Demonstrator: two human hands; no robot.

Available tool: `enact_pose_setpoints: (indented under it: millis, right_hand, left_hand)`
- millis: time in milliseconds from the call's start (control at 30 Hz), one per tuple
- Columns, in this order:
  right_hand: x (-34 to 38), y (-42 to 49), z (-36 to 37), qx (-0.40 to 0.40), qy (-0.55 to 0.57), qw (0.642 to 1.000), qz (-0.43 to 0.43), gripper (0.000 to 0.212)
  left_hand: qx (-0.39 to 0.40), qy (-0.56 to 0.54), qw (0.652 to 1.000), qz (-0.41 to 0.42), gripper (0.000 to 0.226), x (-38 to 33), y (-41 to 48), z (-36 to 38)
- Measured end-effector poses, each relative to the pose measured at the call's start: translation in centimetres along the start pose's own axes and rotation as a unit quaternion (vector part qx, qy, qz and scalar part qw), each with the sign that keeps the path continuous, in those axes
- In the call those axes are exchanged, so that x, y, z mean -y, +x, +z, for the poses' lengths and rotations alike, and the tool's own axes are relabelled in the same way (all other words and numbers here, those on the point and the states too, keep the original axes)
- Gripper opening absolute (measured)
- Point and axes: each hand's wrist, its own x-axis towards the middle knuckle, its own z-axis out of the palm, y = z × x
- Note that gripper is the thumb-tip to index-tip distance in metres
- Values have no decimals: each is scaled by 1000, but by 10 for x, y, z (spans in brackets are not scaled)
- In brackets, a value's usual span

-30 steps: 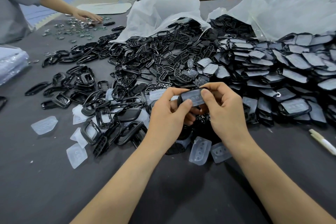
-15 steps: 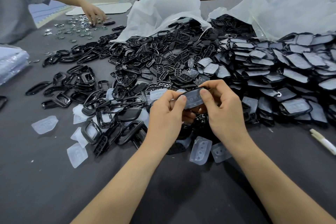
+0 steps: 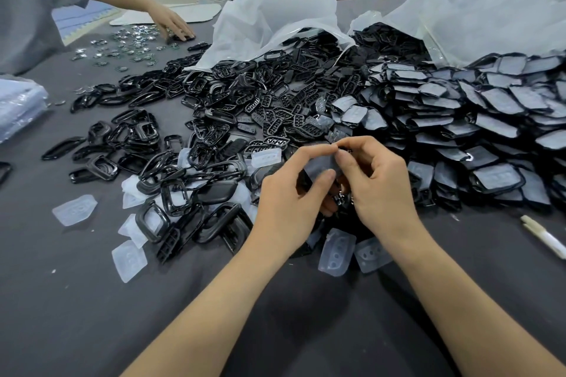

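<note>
- The work surface was a table covered in dark grey cloth (image 3: pixel 92 315), in a storeroom with cardboard boxes and table legs behind.
- The shell piece (image 3: pixel 318 166) was held above the near edge of the pile, just in front of the wearer, between both hands.
- Its broad, matt grey face was turned up toward the camera, with a glossy black rim showing at its lower left edge.
- Its long axis appeared to run roughly across the view, from one hand to the other. Both ends were covered by fingers, so which way it pointed could not be told.
- The left hand (image 3: pixel 288 199) pinched the piece, with the thumb on its face and the curled forefinger over its top edge.
- The right hand (image 3: pixel 376 184) gripped the opposite side, its thumb and bent forefinger closed at the upper edge and its other fingers curled beneath.
- Loose black frames (image 3: pixel 180 193), glossy rounded open loops, lay tangled to the left.
- Translucent pads (image 3: pixel 337 251), soft-looking, milky and dimpled, lay just below the hands.
- Finished pieces (image 3: pixel 490 119), black with pale faces, were stacked in overlapping rows to the right.
- Two crinkled clear plastic bags (image 3: pixel 275 18) spilled parts at the back.
- A white pen (image 3: pixel 542 236) lay at the right edge.
- Another person's hand (image 3: pixel 171 24) rested among small shiny metal parts (image 3: pixel 131 40) at the far left.
</note>
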Motion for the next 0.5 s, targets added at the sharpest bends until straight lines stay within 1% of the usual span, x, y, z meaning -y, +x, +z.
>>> enact_pose_setpoints:
  millis: [67,133,267,400,500]
  right_hand:
    - [0,1,0,1,-7,1000,-5,12]
    - [0,1,0,8,-11,1000,-3,11]
    - [-1,3,-3,43,-9,999,9,11]
    - [-2,5,-8,76,-31,997,-6,15]
    - [-1,7,-11,83,-43,995,-15,13]
  left_hand:
    - [11,-69,997,-33,37,0,1,0]
    - [20,-111,991,-69,41,-1,1,-1]
    - [48,-163,977,-127,33,-1,4,-3]
    - [96,-172,965,-170,11,-2,4,-5]
    - [125,-172,959,-187,13,-2,4,-5]
